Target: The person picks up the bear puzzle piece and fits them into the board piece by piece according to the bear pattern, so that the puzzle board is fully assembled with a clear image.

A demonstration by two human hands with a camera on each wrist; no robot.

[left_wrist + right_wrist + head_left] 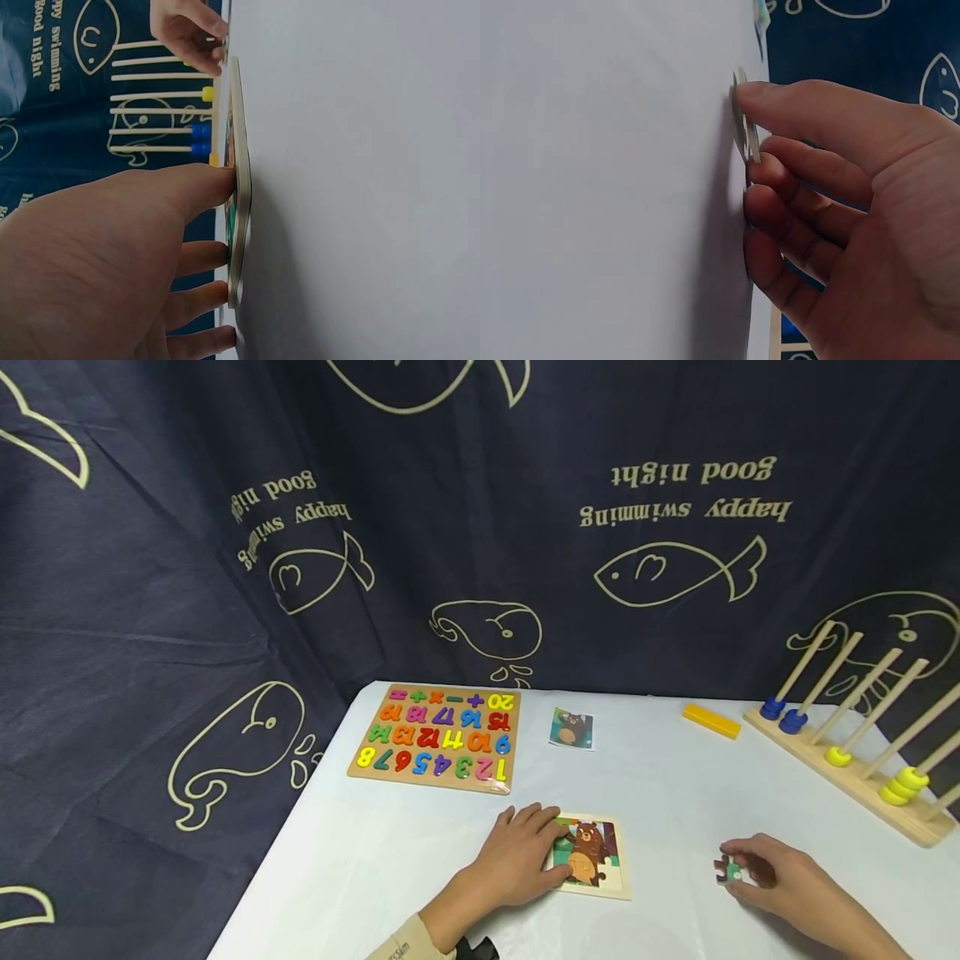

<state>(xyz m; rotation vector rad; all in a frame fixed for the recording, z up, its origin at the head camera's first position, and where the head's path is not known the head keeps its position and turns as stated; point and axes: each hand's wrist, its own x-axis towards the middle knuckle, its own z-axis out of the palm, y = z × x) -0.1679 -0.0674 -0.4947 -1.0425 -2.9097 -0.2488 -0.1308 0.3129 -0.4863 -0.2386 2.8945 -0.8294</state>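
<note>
A small wooden jigsaw puzzle board (617, 883) with a brown bear picture lies flat on the white table. My left hand (517, 858) rests over its left side; the thumb touches the picture face and the fingers reach along the board's edge in the left wrist view. A gap in the picture shows pale wood at the right. Off to the right, my right hand (787, 878) pinches a green and brown puzzle piece (733, 871) between thumb and fingertips, close to the table. Edge-on in the right wrist view, the puzzle piece (751, 135) looks thin; whether it is a single piece I cannot tell.
A bear picture card (572, 729) lies behind the puzzle. Back left is a wooden number board (431, 782) with colored numerals. A yellow block (711, 721) and a peg abacus (862, 781) with blue and yellow beads stand at the right. A dark curtain (480, 527) hangs behind.
</note>
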